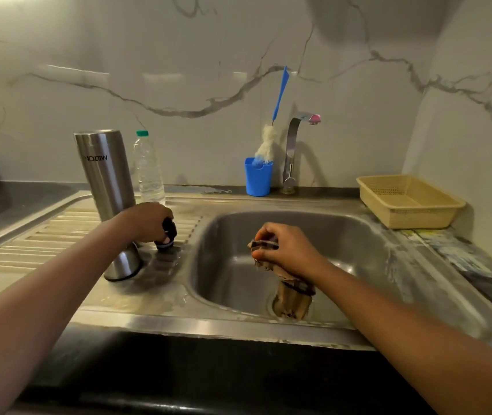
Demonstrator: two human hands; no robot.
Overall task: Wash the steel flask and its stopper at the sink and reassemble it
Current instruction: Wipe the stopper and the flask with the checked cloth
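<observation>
Steel flask [105,187] inverted on drainboard [44,235], L hand [146,221] closed on dark stopper [167,235] beside flask, R hand [286,250] gripping brown cloth [292,292] over sink [358,235] basin.

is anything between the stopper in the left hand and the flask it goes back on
Nothing visible. The left hand holds the stopper right beside the flask, which stands upside down on the drainboard.

Both arms reach forward, left hand [146,221] and right hand [286,250] each closed in a grip.
</observation>
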